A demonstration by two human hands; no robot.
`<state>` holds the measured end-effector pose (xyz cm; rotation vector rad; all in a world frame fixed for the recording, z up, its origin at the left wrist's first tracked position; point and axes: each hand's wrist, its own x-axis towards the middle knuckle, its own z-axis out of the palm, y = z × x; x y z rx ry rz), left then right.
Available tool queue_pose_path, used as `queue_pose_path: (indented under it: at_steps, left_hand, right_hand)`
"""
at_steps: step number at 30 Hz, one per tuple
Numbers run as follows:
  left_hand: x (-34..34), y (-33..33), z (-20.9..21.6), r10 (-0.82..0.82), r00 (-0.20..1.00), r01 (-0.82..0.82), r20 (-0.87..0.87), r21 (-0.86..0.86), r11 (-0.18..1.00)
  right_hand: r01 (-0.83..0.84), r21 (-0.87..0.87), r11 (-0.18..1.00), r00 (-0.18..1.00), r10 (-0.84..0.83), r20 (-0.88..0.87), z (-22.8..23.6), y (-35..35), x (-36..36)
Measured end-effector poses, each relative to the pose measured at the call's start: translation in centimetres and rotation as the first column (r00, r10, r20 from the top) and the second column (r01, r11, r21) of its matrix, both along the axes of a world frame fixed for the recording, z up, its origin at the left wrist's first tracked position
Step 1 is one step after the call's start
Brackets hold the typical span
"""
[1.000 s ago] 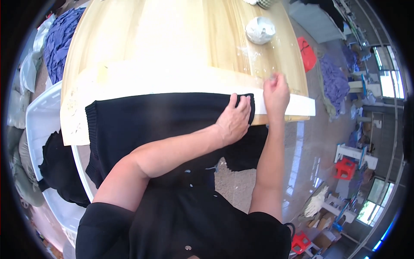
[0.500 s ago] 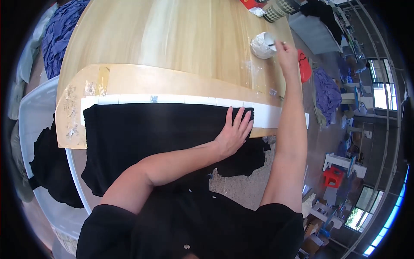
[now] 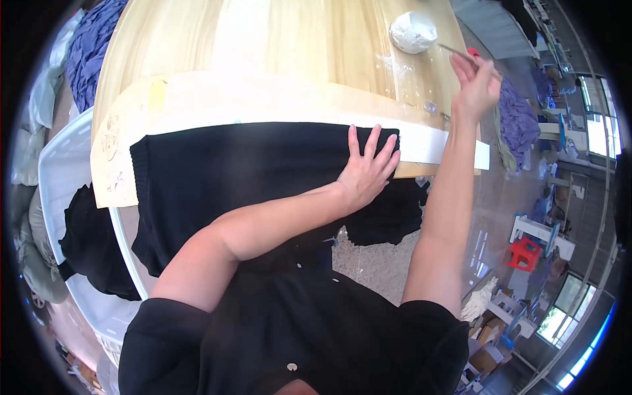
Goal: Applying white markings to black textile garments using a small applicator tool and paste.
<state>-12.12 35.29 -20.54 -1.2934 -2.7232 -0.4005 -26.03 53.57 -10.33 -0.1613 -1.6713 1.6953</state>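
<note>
From my remote seat I look down on a heap of purple-blue cloth (image 3: 99, 49) at the far left. Nearer, beside the table, is a white tub (image 3: 59, 155) with bunched black fabric (image 3: 97, 247) in it.

Next to the right, the black knit piece (image 3: 250, 161) lies along the near part of the wooden table (image 3: 296, 46). Its long axis runs left to right; the ribbed end (image 3: 141, 178) points left, the plain end right. Its far edge is nearly straight, while its near side reaches down toward my wearer, partly behind the forearm.

At the plain end I have the left hand (image 3: 368, 168) laid flat, fingers spread toward the far side, pressing on the cloth without gripping it. A white strip (image 3: 434, 148) extends rightward past that end.

Farther off stands a rounded white container (image 3: 413, 31). To its right, the right hand (image 3: 477, 95) pinches a thin stick (image 3: 457, 52) in bent fingers, raised beyond the strip. The stick slants, its free tip pointing far and left, just beside the container; I cannot tell whether they touch.

At the right, a red stool (image 3: 525, 254) stands on the floor.
</note>
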Motion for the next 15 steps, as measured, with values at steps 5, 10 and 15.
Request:
queue_pose_path:
  at_steps: [5,10,15]
  left_hand:
    - [0.0,-0.1,-0.3,-0.001,1.000,0.001,0.009,-0.008,1.000]
    - [-0.1,-0.1,-0.1,-0.003,1.000,0.003,-0.014,0.002,1.000]
    - [-0.1,0.0,-0.1,-0.007,0.999,0.007,-0.033,0.002,1.000]
  right_hand:
    - [0.000,-0.061,0.998,0.996,0.006,0.089,-2.8,-3.2,10.7]
    - [-0.046,0.060,0.997,0.970,0.030,0.243,-5.0,-5.9,15.4]
    - [-0.107,0.118,0.987,0.959,0.071,0.275,-6.4,-6.3,15.8]
